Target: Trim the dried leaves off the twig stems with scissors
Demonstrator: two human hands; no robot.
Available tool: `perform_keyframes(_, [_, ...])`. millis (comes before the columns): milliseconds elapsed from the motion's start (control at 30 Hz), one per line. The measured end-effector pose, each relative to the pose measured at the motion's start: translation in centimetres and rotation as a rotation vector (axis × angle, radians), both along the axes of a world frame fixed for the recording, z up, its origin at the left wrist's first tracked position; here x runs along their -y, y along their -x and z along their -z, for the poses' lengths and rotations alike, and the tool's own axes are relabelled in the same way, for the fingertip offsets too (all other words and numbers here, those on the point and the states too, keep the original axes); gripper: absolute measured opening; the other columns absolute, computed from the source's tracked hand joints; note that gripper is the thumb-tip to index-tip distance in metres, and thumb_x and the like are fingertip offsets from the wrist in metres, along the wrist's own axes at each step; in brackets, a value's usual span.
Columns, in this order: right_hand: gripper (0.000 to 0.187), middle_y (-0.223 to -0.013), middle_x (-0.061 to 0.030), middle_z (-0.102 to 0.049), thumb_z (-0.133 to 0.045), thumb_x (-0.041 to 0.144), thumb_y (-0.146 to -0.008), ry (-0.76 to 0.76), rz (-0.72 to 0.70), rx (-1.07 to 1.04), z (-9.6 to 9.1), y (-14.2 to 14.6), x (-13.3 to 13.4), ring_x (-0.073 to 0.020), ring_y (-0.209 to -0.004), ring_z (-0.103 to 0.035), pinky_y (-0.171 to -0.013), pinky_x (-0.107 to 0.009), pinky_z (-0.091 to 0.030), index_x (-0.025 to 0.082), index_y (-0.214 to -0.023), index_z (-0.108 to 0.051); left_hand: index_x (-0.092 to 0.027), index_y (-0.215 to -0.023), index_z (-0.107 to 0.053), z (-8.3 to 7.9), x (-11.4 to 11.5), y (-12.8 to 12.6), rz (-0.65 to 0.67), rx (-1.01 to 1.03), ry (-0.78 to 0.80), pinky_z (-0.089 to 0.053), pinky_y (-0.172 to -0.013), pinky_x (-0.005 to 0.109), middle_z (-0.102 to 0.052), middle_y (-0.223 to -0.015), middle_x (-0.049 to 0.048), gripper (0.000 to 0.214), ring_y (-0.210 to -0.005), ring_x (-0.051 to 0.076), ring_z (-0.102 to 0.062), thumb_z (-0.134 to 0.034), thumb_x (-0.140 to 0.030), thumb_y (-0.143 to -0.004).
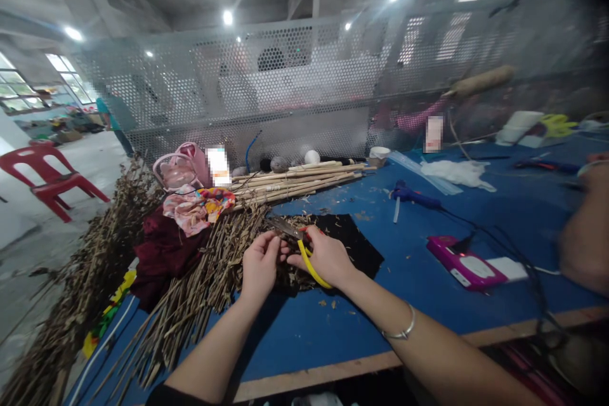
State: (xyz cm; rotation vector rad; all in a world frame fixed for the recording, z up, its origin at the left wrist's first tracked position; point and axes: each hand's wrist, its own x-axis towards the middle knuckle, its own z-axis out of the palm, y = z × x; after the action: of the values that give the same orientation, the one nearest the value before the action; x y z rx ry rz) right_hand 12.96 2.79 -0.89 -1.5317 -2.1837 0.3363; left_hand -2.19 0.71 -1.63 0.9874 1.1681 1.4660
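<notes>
My right hand is wrapped round a pair of cutters with yellow handles. Their grey metal jaws point up and left, over the brown plant bits. Close beside them, my left hand is closed in a pinch; what it holds is hidden by the fingers. Under and around both hands lie crumbled dry leaves, partly on a black cloth. A pile of dried plant stems spreads to the left of my left hand.
A blue table carries pale sticks, a glue gun and a magenta device with cables. Bundled dry branches lean at the left edge. Another person's arm rests at right. Behind stands a perforated metal screen.
</notes>
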Motion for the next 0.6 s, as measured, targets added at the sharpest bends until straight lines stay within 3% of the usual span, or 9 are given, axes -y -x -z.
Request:
perform_keyframes(267, [0.052, -0.086, -0.0068, -0.059, -0.068, 0.055, -0.059, -0.04, -0.037, 0.044, 0.16, 0.39, 0.02, -0.0232, -0.082, -0.058, -0.066, -0.029, -0.037, 0.017, -0.089, -0.048, -0.011, -0.08, -0.063, -0.07, 0.1, -0.25, 0.044, -0.012, 0.038, -0.05, -0.059, 0.022, -0.067, -0.072, 0.0059, 0.026, -0.062, 0.012, -0.062, -0.064, -0.034, -0.069])
perform_keyframes(600, [0.049, -0.081, -0.0059, -0.06, -0.062, 0.055, -0.067, 0.015, -0.046, -0.025, 0.6, 0.67, 0.34, -0.0209, -0.077, -0.06, -0.062, -0.026, -0.036, 0.018, -0.094, -0.045, -0.012, -0.08, -0.064, -0.39, 0.48, -0.51, 0.04, -0.089, -0.029, -0.05, -0.063, 0.025, -0.068, -0.072, 0.0053, 0.025, -0.065, 0.015, -0.063, -0.061, -0.035, -0.071])
